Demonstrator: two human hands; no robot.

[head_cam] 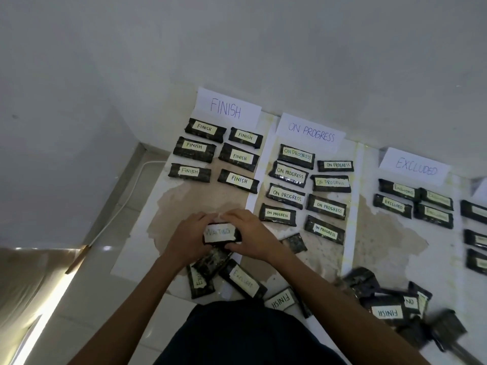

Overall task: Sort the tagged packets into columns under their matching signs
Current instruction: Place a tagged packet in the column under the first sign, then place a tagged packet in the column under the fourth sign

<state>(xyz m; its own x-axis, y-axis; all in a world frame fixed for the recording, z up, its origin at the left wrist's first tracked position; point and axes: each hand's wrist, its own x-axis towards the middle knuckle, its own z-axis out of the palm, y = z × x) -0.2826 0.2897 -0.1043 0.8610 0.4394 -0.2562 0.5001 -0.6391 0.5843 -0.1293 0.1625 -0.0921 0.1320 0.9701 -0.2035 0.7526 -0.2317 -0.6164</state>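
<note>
Head view: both hands, left hand and right hand, grip WAITING packet.

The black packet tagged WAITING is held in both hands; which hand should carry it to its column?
Probably the right hand. The black packet tagged WAITING fits none of the FINISH, ON PROGRESS or EXCLUDED signs; the only unread column lies at the far right edge, on that hand's side. The left hand would have to cross over.
</note>
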